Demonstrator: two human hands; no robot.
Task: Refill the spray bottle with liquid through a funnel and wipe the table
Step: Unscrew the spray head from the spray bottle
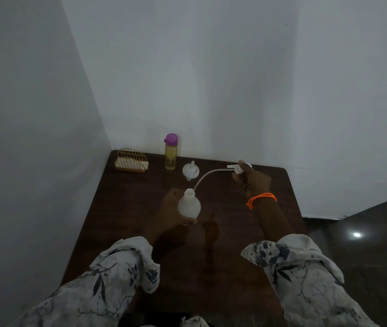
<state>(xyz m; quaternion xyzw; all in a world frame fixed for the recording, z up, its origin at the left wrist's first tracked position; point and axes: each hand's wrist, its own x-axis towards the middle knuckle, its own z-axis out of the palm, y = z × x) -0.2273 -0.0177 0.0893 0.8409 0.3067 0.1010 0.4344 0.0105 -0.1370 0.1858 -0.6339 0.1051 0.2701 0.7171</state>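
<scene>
A white spray bottle [189, 205] stands uncapped near the middle of the dark wooden table [121, 213], gripped by my left hand [170, 208]. My right hand [252, 179] holds the white spray head [240, 167] off to the right and higher. Its thin dip tube [207, 174] curves down, with its end at the bottle's open neck. A white funnel [190, 171] lies upside down on the table behind the bottle. Further back stands a tall bottle of yellow liquid [170, 153] with a purple cap.
A gold wire holder with white napkins [131, 160] sits in the far left corner of the table. White walls close in on the left and behind. Dark shiny floor [364, 244] lies to the right of the table.
</scene>
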